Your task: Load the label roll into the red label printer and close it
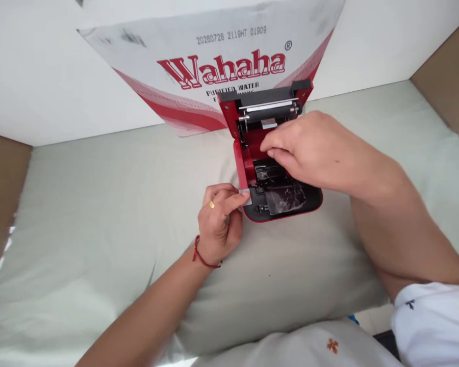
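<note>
The person's left hand (219, 219) is partly curled at the machine's near left corner, a fingertip on a pale patch (248, 203) there; whether it grips or merely presses cannot be told. The right hand (309, 145) reaches over the machine's right side, thumb and fingers drawn close together above the inside; whether anything is pinched between them cannot be told.

The machine (242, 165), red and black, sits on a pale green cloth (118, 219), between the hands. Its lid (265, 95) stands raised at the far side, with a dark roller (270, 113) across it. Shiny dark film (285, 200) lies inside, toward the near edge, partly beneath the right hand.

Just behind the lid, a white and red Wahaha carton (137, 61) stands against a white wall (30, 76). Brown boxes flank the cloth, one on the left (3, 188), one on the right (451, 76). The left hand wears a gold ring (211, 204); a red cord (204, 261) circles the wrist.
</note>
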A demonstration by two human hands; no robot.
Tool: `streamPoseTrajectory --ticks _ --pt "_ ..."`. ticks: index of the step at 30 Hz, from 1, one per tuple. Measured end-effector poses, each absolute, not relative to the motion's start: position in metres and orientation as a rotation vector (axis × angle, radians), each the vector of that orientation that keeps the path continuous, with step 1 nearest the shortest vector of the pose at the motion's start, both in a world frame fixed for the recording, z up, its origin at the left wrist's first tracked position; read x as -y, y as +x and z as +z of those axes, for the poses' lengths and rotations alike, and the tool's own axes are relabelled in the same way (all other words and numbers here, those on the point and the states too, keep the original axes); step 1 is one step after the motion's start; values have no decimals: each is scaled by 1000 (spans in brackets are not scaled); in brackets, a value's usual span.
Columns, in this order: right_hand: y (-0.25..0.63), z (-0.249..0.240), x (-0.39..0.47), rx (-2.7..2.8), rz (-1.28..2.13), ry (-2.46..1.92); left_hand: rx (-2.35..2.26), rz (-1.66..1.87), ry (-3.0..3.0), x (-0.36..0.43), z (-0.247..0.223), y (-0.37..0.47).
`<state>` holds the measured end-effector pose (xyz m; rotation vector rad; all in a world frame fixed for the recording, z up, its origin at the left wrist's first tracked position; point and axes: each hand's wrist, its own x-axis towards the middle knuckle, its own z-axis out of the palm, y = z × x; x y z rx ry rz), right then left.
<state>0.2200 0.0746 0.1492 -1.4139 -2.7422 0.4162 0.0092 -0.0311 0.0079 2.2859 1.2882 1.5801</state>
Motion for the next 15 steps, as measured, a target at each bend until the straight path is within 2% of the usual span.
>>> streamPoseTrajectory --ticks 7,15 --pt "204 133 -80 3013 242 -1388 -1169 1555 2253 29 8 12" --pt "206 145 -77 3023 308 -1380 -1079 1491 2277 29 7 8"
